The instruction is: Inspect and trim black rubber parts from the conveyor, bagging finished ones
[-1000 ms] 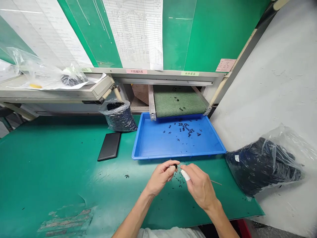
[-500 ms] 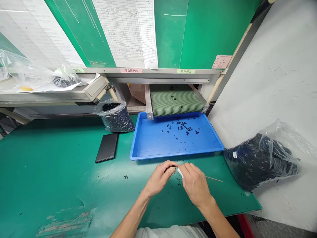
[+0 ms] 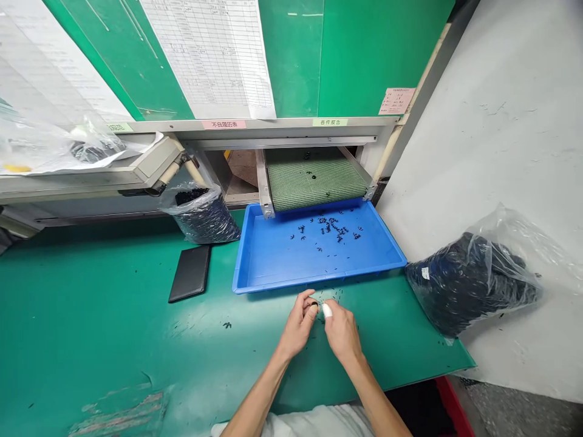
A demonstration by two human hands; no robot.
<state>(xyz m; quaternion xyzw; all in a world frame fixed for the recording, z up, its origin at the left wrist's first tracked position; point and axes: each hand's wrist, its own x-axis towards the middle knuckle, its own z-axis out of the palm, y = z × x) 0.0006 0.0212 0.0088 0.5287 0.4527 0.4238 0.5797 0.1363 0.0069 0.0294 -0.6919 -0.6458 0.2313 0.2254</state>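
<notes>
My left hand (image 3: 297, 328) is closed in a pinch on a small black part (image 3: 314, 303), held just above the table in front of the blue tray. Beside it, my right hand (image 3: 341, 331) is curled shut, its thumb tip covered in white wrapping (image 3: 327, 310). What the right fingers hold, if anything, is hidden. A narrow gap separates the two hands. Tiny black bits lie scattered on the green table around them. Several small black parts (image 3: 334, 227) are spread over the floor of the blue tray (image 3: 291, 283).
A green conveyor belt (image 3: 314, 188) ends over the tray's back edge. Left of the tray stand an open plastic bag (image 3: 204, 218) of black parts and a black wallet-like case (image 3: 190, 273). A larger filled bag (image 3: 471, 285) leans against the right wall. Below the table's edge is a red bin (image 3: 455, 405).
My hands have drawn slightly apart, the right one turning more upright. A thin rod that stuck out to the right of my right hand no longer shows. The camera view has shifted a little.
</notes>
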